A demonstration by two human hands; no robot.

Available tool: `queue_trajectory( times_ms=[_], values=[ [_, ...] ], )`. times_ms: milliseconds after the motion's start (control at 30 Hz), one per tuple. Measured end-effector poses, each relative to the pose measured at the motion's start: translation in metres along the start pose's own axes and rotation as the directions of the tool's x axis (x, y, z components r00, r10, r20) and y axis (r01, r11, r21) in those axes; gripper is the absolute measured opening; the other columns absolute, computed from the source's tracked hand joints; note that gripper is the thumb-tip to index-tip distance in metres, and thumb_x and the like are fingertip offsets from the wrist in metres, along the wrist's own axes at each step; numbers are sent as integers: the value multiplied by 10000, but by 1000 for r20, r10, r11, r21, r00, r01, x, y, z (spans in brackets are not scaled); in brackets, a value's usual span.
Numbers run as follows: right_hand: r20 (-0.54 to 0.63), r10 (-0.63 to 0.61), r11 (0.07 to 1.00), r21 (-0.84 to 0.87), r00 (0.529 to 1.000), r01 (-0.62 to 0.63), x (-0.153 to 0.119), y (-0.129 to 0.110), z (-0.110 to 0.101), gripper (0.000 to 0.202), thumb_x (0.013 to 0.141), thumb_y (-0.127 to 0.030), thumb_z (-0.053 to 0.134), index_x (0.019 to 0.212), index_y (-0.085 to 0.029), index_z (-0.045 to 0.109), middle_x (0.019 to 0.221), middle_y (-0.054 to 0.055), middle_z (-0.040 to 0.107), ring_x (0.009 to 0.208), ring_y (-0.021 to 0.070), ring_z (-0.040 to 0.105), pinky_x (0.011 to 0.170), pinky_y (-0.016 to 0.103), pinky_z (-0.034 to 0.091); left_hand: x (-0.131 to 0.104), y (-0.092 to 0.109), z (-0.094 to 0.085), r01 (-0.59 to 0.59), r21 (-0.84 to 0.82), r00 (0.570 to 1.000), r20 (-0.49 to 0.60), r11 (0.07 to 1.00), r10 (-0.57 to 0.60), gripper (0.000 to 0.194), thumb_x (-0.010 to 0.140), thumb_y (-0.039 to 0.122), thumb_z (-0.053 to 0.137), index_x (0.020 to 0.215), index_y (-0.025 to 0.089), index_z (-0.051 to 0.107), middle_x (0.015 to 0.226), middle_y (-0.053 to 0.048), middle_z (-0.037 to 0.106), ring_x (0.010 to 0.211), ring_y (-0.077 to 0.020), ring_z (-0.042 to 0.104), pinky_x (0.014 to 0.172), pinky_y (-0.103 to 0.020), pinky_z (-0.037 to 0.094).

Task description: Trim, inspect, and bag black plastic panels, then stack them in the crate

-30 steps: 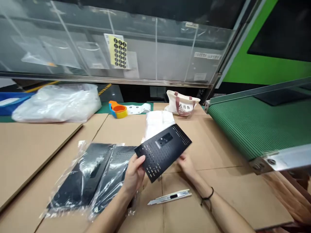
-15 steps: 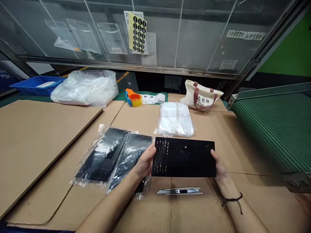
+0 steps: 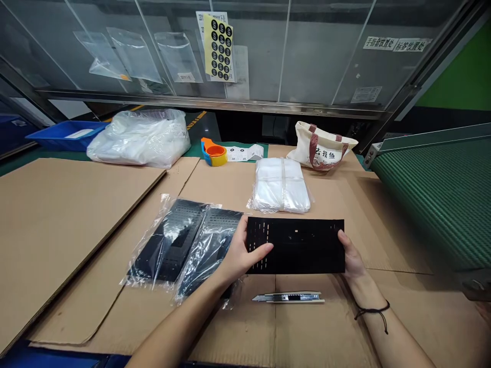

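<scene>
- Head view: the left hand (image 3: 245, 253) grips the left end of a black slotted panel (image 3: 303, 250), its thumb lying across the face;
- the right hand (image 3: 352, 259) grasps the panel's opposite edge, thumb near the upper corner;
- the panel is raised between both hands above the cardboard-covered counter (image 3: 238, 337), broad side toward the camera;
- a utility knife (image 3: 288, 297) lies just below it in view, blade end pointing left;
- two bagged black panels (image 3: 164, 250) lie side by side at left, one partly hidden by the left forearm;
- beyond the held panel sits a white strapped bundle (image 3: 282, 186); a cream tote bag (image 3: 320, 149) stands behind it, to the right;
- a green conveyor belt (image 3: 441, 189) is at far right
</scene>
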State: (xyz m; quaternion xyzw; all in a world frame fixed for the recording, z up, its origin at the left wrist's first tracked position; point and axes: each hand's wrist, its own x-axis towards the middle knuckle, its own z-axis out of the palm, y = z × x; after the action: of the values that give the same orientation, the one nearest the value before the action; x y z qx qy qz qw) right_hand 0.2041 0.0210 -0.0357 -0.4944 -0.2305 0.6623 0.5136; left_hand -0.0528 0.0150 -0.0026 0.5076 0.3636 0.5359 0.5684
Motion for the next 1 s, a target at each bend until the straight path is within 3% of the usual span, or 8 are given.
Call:
queue_trajectory(
  times_ms=[100, 167, 267, 367, 567, 800, 1000],
  values=[
    [20, 2, 1000, 2, 1000, -2, -1, 0, -1, 485, 412, -608, 835, 714, -243, 731, 838, 85, 770, 1043, 363, 660, 970, 507, 482, 1, 0, 0, -2, 56, 996, -86, 998, 6, 284, 732, 378, 747, 871, 158, 631, 788, -8, 639, 704, -130, 569, 656, -216, 444],
    [58, 4, 1000, -3, 998, -4, -1, 0, -1, 458, 452, -589, 834, 729, -237, 738, 832, 75, 772, 996, 345, 683, 968, 493, 489, 2, -1, 0, 33, 15, 984, -174, 999, -30, 373, 757, 501, 688, 684, 142, 619, 647, 2, 595, 594, -106, 516, 570, -205, 415],
    [127, 2, 1000, 11, 992, -3, -3, 0, -2, 411, 549, -571, 805, 782, -237, 749, 844, 42, 776, 910, 296, 715, 956, 457, 509, 5, 0, 1, 114, -138, 950, -274, 984, -149, 503, 715, 615, 666, 570, 139, 595, 531, 13, 555, 482, -88, 467, 469, -200, 370],
    [213, 44, 997, 46, 976, -55, -7, 0, -2, 401, 602, -586, 767, 822, -251, 753, 860, 25, 777, 877, 271, 725, 938, 437, 525, 6, 5, 5, 173, -301, 923, -283, 938, -261, 473, 615, 596, 755, 590, 142, 626, 515, 18, 586, 460, -101, 519, 457, -206, 408],
    [369, 63, 994, 65, 927, -93, -12, 2, -7, 463, 576, -663, 732, 820, -271, 751, 830, 43, 775, 1017, 316, 683, 966, 500, 490, 6, 9, 6, 283, -514, 891, -173, 810, -420, 393, 687, 524, 746, 755, 143, 680, 660, -37, 700, 703, -215, 698, 650, -288, 563],
    [383, 10, 999, 42, 924, -28, -13, 4, -13, 546, 592, -770, 644, 834, -290, 741, 824, 37, 774, 1045, 301, 671, 975, 517, 474, 1, 10, 2, 357, -590, 886, -31, 724, -462, 298, 779, 417, 694, 883, 138, 690, 868, -64, 748, 927, -254, 702, 873, -350, 553],
    [436, 2, 998, 62, 900, -32, -13, 4, -9, 555, 581, -789, 640, 781, -281, 739, 836, 44, 773, 1100, 303, 642, 1005, 519, 442, 0, 7, 2, 514, -589, 818, 117, 624, -563, 497, 873, 563, 512, 969, 111, 695, 914, -111, 745, 1013, -278, 675, 911, -387, 535]
  ],
)
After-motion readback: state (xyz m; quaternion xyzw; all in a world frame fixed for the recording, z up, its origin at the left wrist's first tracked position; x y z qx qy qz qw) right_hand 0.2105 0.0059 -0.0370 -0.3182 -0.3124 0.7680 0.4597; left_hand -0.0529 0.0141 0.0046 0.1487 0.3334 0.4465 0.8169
